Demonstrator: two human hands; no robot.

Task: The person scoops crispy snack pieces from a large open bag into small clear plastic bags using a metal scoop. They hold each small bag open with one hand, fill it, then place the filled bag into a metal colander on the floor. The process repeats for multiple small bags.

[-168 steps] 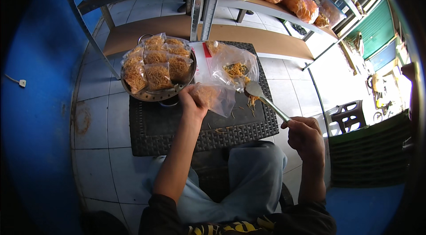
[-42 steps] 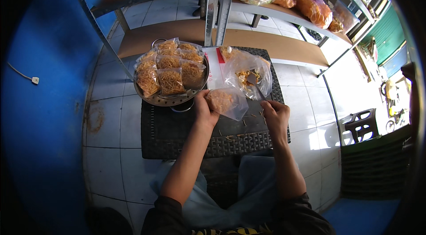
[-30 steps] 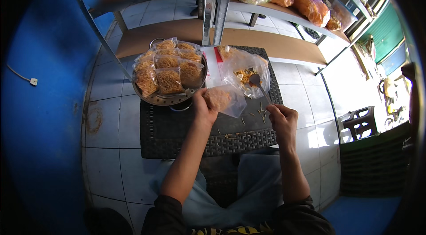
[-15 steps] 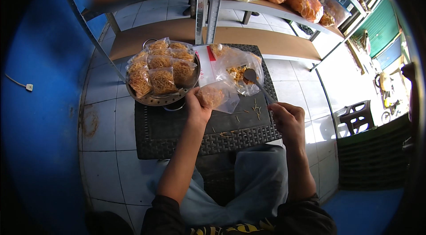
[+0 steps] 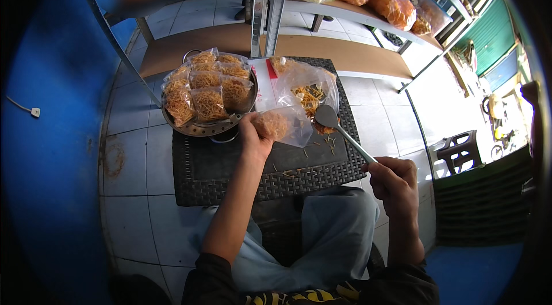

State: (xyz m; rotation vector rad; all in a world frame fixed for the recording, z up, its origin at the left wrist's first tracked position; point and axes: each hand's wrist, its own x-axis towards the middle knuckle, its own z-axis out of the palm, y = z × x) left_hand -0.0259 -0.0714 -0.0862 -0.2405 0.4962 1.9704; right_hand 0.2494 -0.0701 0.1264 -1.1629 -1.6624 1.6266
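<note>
My left hand grips a small clear plastic bag partly filled with golden strands; its mouth points right. My right hand is closed on the handle of a spoon with a dark, rounded head, which is just right of the bag's mouth. Reddish-orange food shows by the spoon's head. Behind it lies a larger open plastic bag with loose yellow strands in it. Left of my left hand, a round metal pan with holes holds several filled clear packets.
A dark woven-edged table carries these things, with stray strands scattered on its top. A white and red plastic packet lies beyond. Metal shelving stands behind, loaded with bulging bags. A dark plastic stool is at the right.
My right hand has moved right and toward me, drawing the spoon out of the larger bag's strands to beside the small bag's mouth. My left hand has stayed nearly still.
</note>
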